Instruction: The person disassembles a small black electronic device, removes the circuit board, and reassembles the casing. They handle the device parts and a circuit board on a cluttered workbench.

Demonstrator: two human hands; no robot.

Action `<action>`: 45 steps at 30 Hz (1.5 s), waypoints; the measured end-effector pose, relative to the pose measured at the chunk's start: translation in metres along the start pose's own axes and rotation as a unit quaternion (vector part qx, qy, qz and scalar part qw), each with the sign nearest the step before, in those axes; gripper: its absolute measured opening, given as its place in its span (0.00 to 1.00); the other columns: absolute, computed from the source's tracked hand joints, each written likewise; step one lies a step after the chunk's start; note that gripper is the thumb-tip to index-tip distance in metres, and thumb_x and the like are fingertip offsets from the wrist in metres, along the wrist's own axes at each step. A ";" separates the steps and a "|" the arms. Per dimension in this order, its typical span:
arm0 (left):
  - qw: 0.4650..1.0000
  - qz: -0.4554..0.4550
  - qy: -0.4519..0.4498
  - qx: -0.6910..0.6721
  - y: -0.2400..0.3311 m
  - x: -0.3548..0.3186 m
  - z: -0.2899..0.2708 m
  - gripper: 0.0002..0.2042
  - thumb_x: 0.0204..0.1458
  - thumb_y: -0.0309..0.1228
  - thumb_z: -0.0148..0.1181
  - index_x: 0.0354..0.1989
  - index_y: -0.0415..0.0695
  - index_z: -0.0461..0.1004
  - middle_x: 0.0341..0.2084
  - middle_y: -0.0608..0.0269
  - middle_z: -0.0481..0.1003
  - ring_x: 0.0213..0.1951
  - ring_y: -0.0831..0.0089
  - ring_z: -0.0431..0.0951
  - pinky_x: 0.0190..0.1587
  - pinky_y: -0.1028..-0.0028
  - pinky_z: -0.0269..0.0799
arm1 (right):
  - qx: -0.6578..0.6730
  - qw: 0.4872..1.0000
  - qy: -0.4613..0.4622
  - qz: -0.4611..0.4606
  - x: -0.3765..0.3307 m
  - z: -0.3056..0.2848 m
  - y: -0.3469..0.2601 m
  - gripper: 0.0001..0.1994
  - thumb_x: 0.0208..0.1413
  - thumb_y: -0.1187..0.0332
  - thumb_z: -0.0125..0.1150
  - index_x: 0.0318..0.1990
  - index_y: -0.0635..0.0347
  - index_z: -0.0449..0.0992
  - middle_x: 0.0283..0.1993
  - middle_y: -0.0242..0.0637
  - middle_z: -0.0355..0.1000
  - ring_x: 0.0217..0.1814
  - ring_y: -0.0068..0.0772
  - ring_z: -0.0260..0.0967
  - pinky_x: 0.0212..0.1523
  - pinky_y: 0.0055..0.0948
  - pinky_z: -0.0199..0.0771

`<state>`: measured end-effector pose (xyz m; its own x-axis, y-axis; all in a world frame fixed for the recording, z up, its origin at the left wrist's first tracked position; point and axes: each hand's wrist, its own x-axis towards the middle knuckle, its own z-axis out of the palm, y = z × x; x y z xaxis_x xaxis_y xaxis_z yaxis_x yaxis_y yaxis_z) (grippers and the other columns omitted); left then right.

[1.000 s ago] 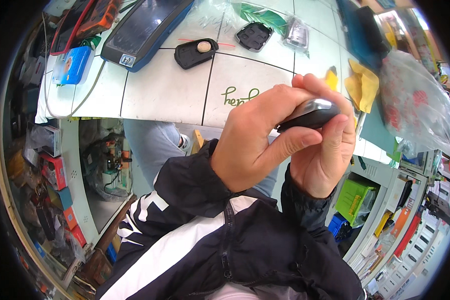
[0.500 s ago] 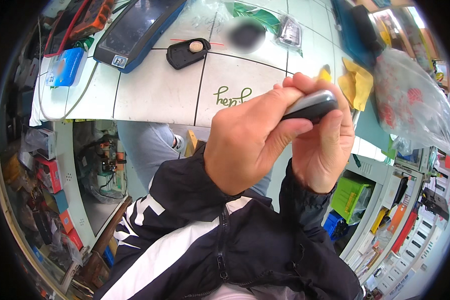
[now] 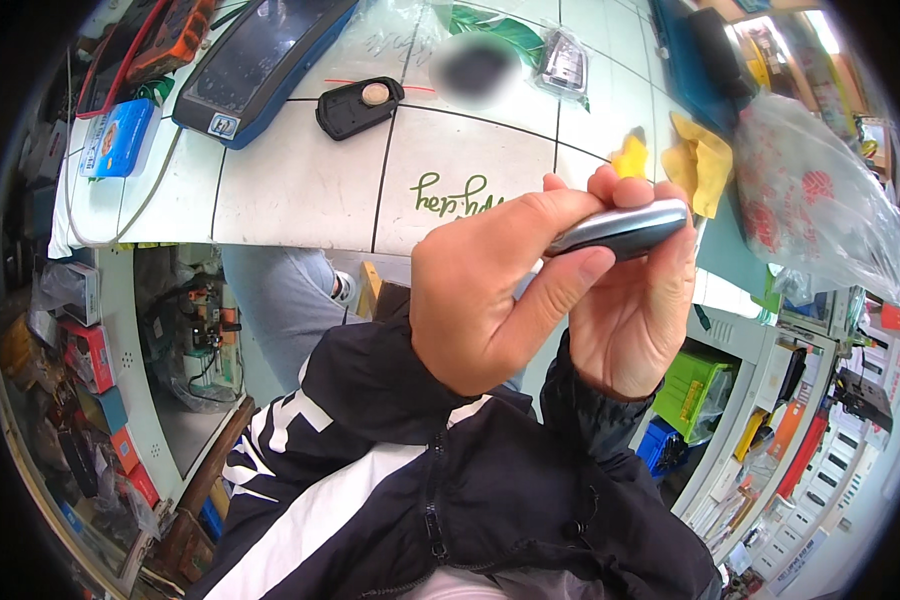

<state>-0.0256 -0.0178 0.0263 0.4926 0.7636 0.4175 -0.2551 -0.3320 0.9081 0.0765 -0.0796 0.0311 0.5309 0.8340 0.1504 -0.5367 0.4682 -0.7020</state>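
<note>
Both of my hands hold a small flat grey and black device (image 3: pixel 625 229), seen edge-on, above the near edge of the white tiled table (image 3: pixel 300 190). My left hand (image 3: pixel 495 290) pinches it from the left with thumb and fingers. My right hand (image 3: pixel 635 310) cups it from below and behind, fingertips over its top. On the table, far from the hands, lies a black key-fob half (image 3: pixel 358 105) with a round coin cell in it.
A large black and blue handheld device (image 3: pixel 260 60) and a blue box (image 3: pixel 120 135) lie at the table's left. Yellow cloths (image 3: pixel 690 160), a clear plastic bag (image 3: pixel 815 200) and a small packaged part (image 3: pixel 565 62) sit to the right. Shelves of stock flank both sides.
My hands have lifted the device slightly up and toward the camera, and it has turned more edge-on. The view has shifted, so the table items sit higher in the picture.
</note>
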 end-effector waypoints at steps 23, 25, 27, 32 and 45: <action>0.998 0.043 -0.011 0.033 -0.011 0.021 -0.025 0.15 0.50 0.27 0.60 0.46 0.39 0.71 0.38 0.63 0.69 0.41 0.76 0.69 0.45 0.75 0.68 | -0.496 0.861 -0.081 -0.073 0.007 0.001 -0.008 0.12 0.54 0.74 0.56 0.46 0.66 0.69 0.39 0.35 0.70 0.38 0.23 0.69 0.37 0.19 0.69; 0.992 -0.049 -0.033 -0.109 -0.010 0.020 -0.027 0.16 0.52 0.31 0.60 0.47 0.37 0.69 0.41 0.61 0.69 0.41 0.76 0.70 0.45 0.77 0.66 | -0.451 0.889 -0.063 -0.045 0.005 0.003 -0.010 0.14 0.52 0.75 0.59 0.46 0.65 0.70 0.41 0.36 0.69 0.41 0.24 0.69 0.37 0.19 0.69; 0.974 -0.063 -0.009 -0.218 -0.016 0.018 -0.025 0.16 0.53 0.33 0.58 0.46 0.37 0.69 0.41 0.59 0.71 0.39 0.76 0.72 0.42 0.78 0.68 | -0.325 0.944 -0.047 -0.044 0.006 0.002 -0.009 0.14 0.49 0.77 0.62 0.45 0.67 0.72 0.44 0.39 0.68 0.44 0.25 0.68 0.37 0.19 0.69; 0.952 -0.109 -0.032 -0.285 -0.019 0.011 -0.017 0.16 0.56 0.35 0.54 0.46 0.35 0.67 0.38 0.56 0.72 0.39 0.73 0.72 0.41 0.75 0.69 | -0.332 0.940 -0.058 -0.054 0.004 -0.010 -0.009 0.13 0.51 0.76 0.60 0.45 0.69 0.71 0.43 0.40 0.68 0.41 0.25 0.68 0.34 0.17 0.70; 0.985 0.008 0.036 -0.167 -0.013 0.003 0.003 0.11 0.56 0.29 0.54 0.41 0.33 0.68 0.33 0.60 0.68 0.33 0.76 0.70 0.36 0.78 0.67 | -0.307 0.945 -0.025 -0.115 -0.005 -0.005 0.003 0.10 0.53 0.76 0.57 0.42 0.70 0.70 0.41 0.40 0.67 0.41 0.26 0.65 0.42 0.20 0.63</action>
<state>-0.0188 -0.0127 0.0157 0.4285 0.8014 0.4173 -0.5276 -0.1530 0.8356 0.0754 -0.0836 0.0251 0.5473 0.7509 0.3695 0.0780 0.3938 -0.9159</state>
